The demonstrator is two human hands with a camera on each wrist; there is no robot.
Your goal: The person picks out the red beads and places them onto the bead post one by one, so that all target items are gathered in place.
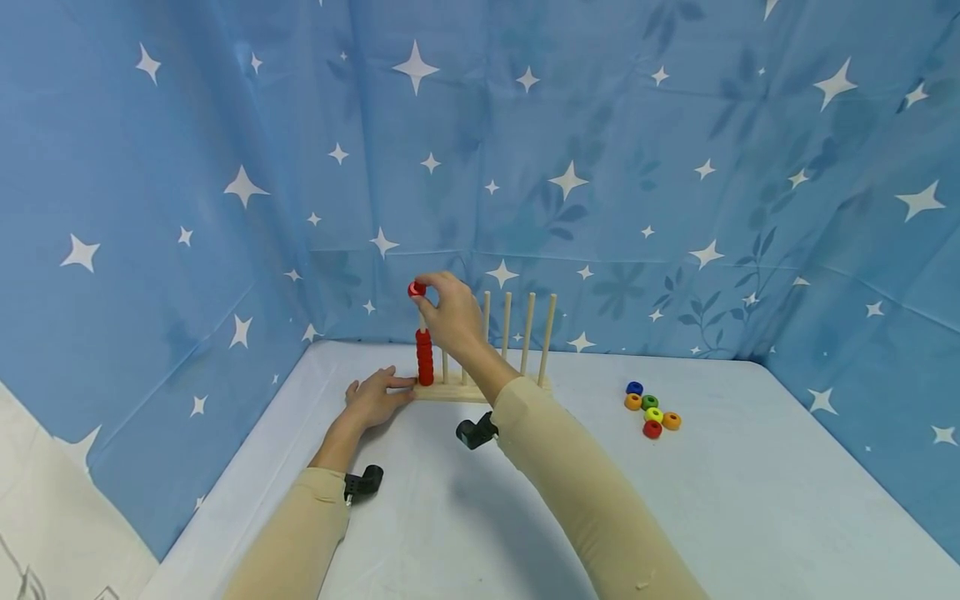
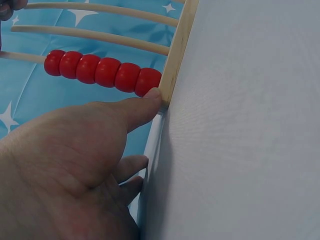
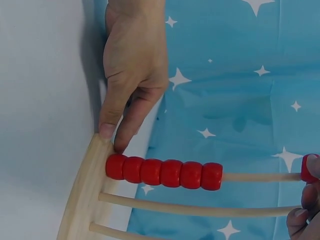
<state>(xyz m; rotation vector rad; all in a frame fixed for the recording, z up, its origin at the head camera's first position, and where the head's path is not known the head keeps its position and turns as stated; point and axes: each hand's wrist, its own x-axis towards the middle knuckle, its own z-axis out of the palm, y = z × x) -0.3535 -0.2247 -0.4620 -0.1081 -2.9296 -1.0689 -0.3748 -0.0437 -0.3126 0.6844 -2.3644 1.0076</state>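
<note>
A wooden bead rack [image 1: 480, 390] with several upright rods stands on the table. Stacked red beads [image 1: 424, 358] fill the lower part of its leftmost rod. My right hand [image 1: 453, 317] pinches another red bead [image 1: 416, 288] between thumb and fingers at the top of that rod; whether the rod has entered the bead is unclear. With thumb and index finger, my left hand [image 1: 375, 398] holds the left end of the rack's base. In the left wrist view, the left thumb [image 2: 145, 104] presses the base's corner beside the lowest bead. The right wrist view shows the pinched bead only partly.
Loose beads lie on the table to the right: one blue [image 1: 634, 388], one green [image 1: 649, 402], one yellow [image 1: 653, 415], one red [image 1: 652, 429] and two orange, one at the edge of the group [image 1: 672, 421]. A blue star-patterned curtain [image 1: 525, 125] hangs behind the table.
</note>
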